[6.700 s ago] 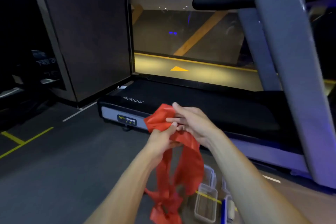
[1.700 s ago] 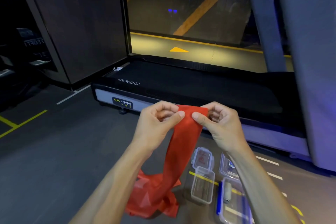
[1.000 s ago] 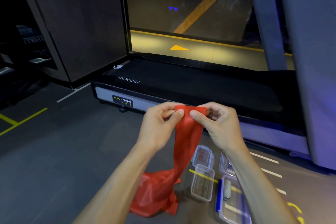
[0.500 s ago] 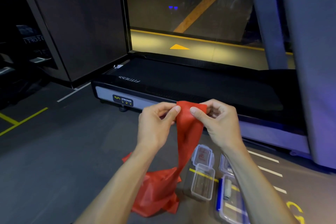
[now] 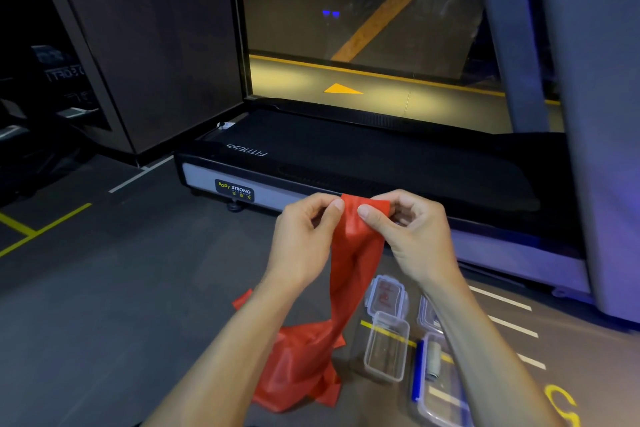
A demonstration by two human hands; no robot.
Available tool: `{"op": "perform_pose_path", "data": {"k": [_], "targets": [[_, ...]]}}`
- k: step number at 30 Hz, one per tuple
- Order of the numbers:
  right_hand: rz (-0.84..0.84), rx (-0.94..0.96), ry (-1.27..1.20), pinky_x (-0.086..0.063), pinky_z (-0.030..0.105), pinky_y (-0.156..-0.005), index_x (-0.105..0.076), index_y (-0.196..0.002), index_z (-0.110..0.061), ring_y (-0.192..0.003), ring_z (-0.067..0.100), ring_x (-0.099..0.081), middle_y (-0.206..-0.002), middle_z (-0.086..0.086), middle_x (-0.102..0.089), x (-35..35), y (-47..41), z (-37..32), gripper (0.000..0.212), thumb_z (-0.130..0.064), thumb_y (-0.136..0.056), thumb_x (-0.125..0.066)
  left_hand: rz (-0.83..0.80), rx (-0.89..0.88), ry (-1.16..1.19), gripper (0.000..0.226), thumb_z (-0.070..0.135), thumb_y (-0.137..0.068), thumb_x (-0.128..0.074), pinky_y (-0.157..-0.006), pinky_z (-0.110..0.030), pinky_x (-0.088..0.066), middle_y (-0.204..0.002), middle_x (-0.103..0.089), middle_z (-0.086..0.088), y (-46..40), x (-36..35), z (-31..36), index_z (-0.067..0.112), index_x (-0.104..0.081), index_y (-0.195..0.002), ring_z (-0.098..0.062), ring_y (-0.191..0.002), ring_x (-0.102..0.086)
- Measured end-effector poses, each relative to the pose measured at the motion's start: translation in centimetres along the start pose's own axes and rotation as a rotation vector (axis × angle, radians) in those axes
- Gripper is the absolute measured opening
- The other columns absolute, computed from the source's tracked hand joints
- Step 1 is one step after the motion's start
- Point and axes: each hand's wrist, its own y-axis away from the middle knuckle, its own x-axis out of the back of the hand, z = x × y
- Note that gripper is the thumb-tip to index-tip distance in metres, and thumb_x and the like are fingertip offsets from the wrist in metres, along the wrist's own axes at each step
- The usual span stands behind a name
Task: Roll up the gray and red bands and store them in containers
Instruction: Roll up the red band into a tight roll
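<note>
red band [image 5: 356, 253], thin, limp and likely stretchy, hangs from both hands to a heap on the floor; left hand [image 5: 301, 239] and right hand [image 5: 412, 236] pinch its top corners, best place to start rolling.

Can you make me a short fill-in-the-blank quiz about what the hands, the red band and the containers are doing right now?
1. Both the left hand and the right hand pinch the top edge of the thin ____ stretch band.
2. The band's lower end lies bunched on the ____.
3. The small clear plastic container on the floor has its lid ____.

Missing words: red; floor; off
</note>
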Motion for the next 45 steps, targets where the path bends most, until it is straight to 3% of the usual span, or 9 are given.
{"op": "perform_pose_path", "data": {"k": [4,7,10,13,16,29,36,40,45], "targets": [[0.019,-0.018,-0.014,-0.057,0.036,-0.073,-0.076,-0.088,-0.015,-0.077,0.017,-0.07,-0.082,0.005,-0.075,0.2,-0.1,0.3,0.006,-0.014,-0.086,-0.081,-0.069,0.114,0.183,0.03,0.019,-0.103,-0.055,-0.076,-0.041,-0.05,-0.072,-0.062,-0.004,-0.2,0.1,0.5,0.016,-0.069,-0.077,-0.017,-0.073,-0.057],[0.009,-0.036,-0.028,-0.057,0.039,-0.074,-0.075,-0.086,-0.017,-0.076,0.016,-0.069,-0.081,0.002,-0.075,0.2,0.0,0.3,0.007,-0.012,-0.087,-0.08,-0.077,0.029,0.028,0.03,0.033,-0.099,-0.051,-0.074,-0.049,-0.052,-0.072,-0.056,-0.017,-0.1,0.3,0.3,0.011,-0.062,-0.081,-0.021,-0.069,-0.053],[0.029,-0.041,-0.045,-0.056,0.035,-0.072,-0.074,-0.083,-0.018,-0.073,0.013,-0.068,-0.077,0.0,-0.074,0.1,0.0,0.2,0.009,-0.012,-0.087,-0.08,-0.023,-0.09,-0.227,0.026,0.033,-0.105,-0.048,-0.072,-0.041,-0.052,-0.074,-0.067,0.002,0.4,0.2,0.4,0.023,-0.067,-0.091,-0.013,-0.07,-0.062],[0.063,-0.052,-0.053,-0.056,0.035,-0.07,-0.074,-0.083,-0.015,-0.073,0.013,-0.069,-0.077,0.001,-0.075,0.1,0.1,0.1,0.007,-0.015,-0.086,-0.081,0.032,-0.187,-0.296,0.019,0.028,-0.105,-0.052,-0.072,-0.021,-0.047,-0.081,-0.068,0.015,0.8,0.2,1.1,0.026,-0.069,-0.099,-0.002,-0.077,-0.064],[0.082,-0.062,-0.037,-0.057,0.041,-0.071,-0.074,-0.083,-0.013,-0.073,0.016,-0.07,-0.077,0.005,-0.075,0.2,0.1,0.0,0.008,-0.016,-0.087,-0.081,0.042,-0.231,-0.296,0.015,0.026,-0.103,-0.057,-0.072,-0.019,-0.047,-0.081,-0.067,0.017,0.8,0.2,1.2,0.024,-0.071,-0.099,-0.001,-0.078,-0.064],[0.065,-0.088,-0.077,-0.057,0.052,-0.076,-0.075,-0.087,-0.01,-0.077,0.021,-0.069,-0.082,0.013,-0.074,0.3,0.0,0.1,0.008,-0.017,-0.088,-0.08,0.039,-0.186,-0.233,0.021,0.029,-0.104,-0.055,-0.069,-0.044,-0.053,-0.069,-0.065,0.002,0.4,0.2,0.7,0.026,-0.066,-0.086,-0.019,-0.066,-0.062],[-0.152,-0.039,-0.096,-0.055,0.04,-0.093,-0.076,-0.105,-0.013,-0.102,0.022,-0.071,-0.105,0.002,-0.077,0.7,0.2,0.6,0.028,-0.03,-0.083,-0.077,0.003,-0.093,-0.015,0.023,0.023,-0.092,-0.054,-0.069,-0.034,-0.043,-0.067,-0.059,0.011,-0.1,0.6,1.7,0.023,-0.063,-0.071,-0.006,-0.068,-0.052],[-0.023,-0.046,-0.167,-0.053,0.047,-0.08,-0.072,-0.083,-0.007,-0.078,0.025,-0.066,-0.082,0.017,-0.072,0.0,0.2,0.6,0.021,-0.026,-0.083,-0.079,0.029,-0.076,0.072,0.024,0.018,-0.093,-0.055,-0.066,-0.033,-0.038,-0.065,-0.052,0.011,-0.2,0.7,1.9,0.022,-0.061,-0.07,-0.008,-0.066,-0.046],[0.035,-0.021,-0.124,-0.044,0.042,-0.067,-0.06,-0.069,-0.013,-0.067,0.024,-0.053,-0.068,0.025,-0.057,-0.1,0.0,0.5,0.032,-0.033,-0.086,-0.079,0.068,-0.182,-0.134,0.023,0.027,-0.103,-0.056,-0.062,-0.035,-0.044,-0.065,-0.059,0.004,0.0,1.2,1.7,0.024,-0.064,-0.082,-0.01,-0.061,-0.05]]}}
